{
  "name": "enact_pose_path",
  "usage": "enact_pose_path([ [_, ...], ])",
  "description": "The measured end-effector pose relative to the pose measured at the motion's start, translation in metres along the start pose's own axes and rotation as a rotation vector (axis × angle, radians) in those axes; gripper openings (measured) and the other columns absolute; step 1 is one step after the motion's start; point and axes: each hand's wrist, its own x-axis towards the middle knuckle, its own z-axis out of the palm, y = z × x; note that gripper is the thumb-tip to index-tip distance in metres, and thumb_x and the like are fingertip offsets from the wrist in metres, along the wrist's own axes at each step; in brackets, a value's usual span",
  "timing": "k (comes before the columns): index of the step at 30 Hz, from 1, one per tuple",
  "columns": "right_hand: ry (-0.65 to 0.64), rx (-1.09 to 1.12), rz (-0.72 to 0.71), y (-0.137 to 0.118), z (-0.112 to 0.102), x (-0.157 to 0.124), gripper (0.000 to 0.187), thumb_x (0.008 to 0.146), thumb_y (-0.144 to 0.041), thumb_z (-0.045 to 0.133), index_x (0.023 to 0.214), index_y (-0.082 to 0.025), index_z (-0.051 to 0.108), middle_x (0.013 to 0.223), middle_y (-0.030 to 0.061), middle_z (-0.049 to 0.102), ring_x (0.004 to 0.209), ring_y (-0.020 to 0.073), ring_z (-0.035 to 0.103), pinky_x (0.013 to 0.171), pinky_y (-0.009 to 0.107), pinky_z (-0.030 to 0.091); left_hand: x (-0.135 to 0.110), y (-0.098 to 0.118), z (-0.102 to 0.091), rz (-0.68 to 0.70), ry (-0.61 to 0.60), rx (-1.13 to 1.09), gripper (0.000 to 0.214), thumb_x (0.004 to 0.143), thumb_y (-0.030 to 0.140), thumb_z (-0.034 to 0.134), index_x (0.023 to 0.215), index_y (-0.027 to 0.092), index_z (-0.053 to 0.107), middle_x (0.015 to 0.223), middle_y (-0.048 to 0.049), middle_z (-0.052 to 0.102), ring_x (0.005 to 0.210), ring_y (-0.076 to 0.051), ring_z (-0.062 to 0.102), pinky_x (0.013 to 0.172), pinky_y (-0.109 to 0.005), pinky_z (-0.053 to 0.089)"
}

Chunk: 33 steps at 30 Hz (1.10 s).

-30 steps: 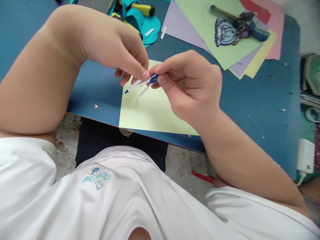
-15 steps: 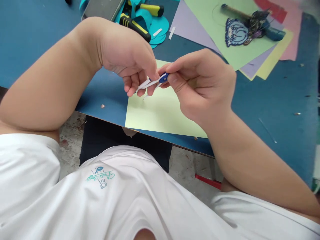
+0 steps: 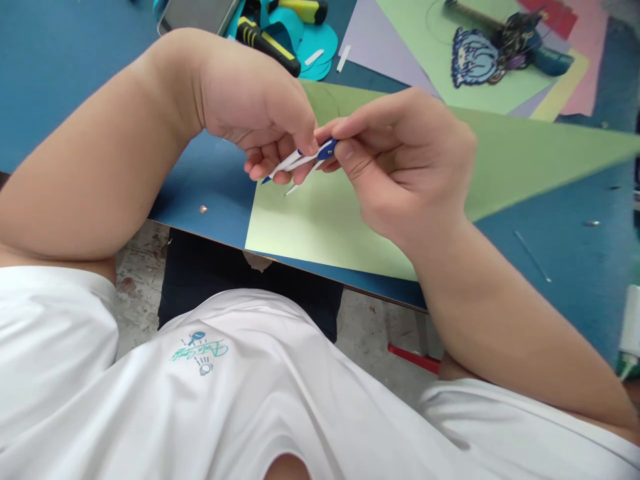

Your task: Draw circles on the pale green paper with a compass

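Note:
Both hands are around a white drawing compass (image 3: pixel 295 162) with a blue hinge, its two legs pointing down and left. My right hand (image 3: pixel 415 167) pinches it by the blue hinge between thumb and fingers. My left hand (image 3: pixel 255 100) has its thumb and fingers closed on one white leg. The other leg, ending in a fine point, stands a little apart. Beneath the hands lies a light green paper sheet (image 3: pixel 310 227) near the table's front edge. A darker green, blurred stretch of paper shows behind the hands and out to the right.
On the blue table (image 3: pixel 65 80) are a phone (image 3: pixel 195 15), black-and-yellow cutters (image 3: pixel 270 47) and turquoise paper pieces (image 3: pixel 320 50). Coloured sheets (image 3: pixel 385 47) carry a blue-haired figure cutout (image 3: pixel 473 60) at the back right. A thin clear stick (image 3: pixel 533 257) lies right.
A broad green stretch of paper has appeared behind and right of my hands, where blue table showed before. Both hands keep hold of the compass, nearly in place.

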Motion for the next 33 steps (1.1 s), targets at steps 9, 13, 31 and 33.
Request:
enact_pose_path([
  [9,0.039,-0.084,0.072,0.001,0.0,-0.003,0.051,0.117,-0.084,0.09,0.12,-0.033,0.084,0.114,0.0062,0.094,0.095,0.0272,0.096,0.087,0.043,0.083,0.0,0.006,0.002,-0.052,0.049,0.024,0.029,0.116,0.028,0.059,0.112,0.015,0.085,0.096,-0.0112,0.082,0.069,-0.022,0.07,0.079,-0.038,0.057],
  [13,0.01,-0.143,0.04,-0.002,-0.001,-0.001,0.053,0.122,-0.086,0.079,0.123,-0.033,0.086,0.113,0.006,0.093,0.1,0.0287,0.095,0.085,0.044,0.082,0.0,0.004,0.001,-0.03,0.062,0.049,0.029,0.112,0.031,0.063,0.111,0.014,0.086,0.096,-0.0129,0.084,0.071,-0.024,0.073,0.08,-0.039,0.059],
  [31,-0.366,-0.51,0.35,-0.059,-0.026,0.052,0.018,0.114,-0.064,0.077,0.107,-0.055,0.09,0.126,-0.0052,0.092,0.133,0.0363,0.091,0.123,0.044,0.078,-0.001,-0.015,-0.018,0.024,0.259,0.102,0.069,0.116,0.051,0.07,0.17,0.008,0.077,0.133,-0.0167,0.088,0.113,-0.032,0.085,0.127,-0.067,0.064],
  [33,-0.416,-0.541,0.312,-0.058,-0.025,0.061,0.02,0.113,-0.066,0.076,0.104,-0.056,0.09,0.124,-0.0043,0.092,0.127,0.0363,0.09,0.118,0.046,0.079,-0.001,-0.016,-0.018,0.028,0.295,0.182,0.072,0.108,0.053,0.079,0.165,0.008,0.081,0.142,-0.0179,0.088,0.12,-0.034,0.085,0.125,-0.064,0.066],
])
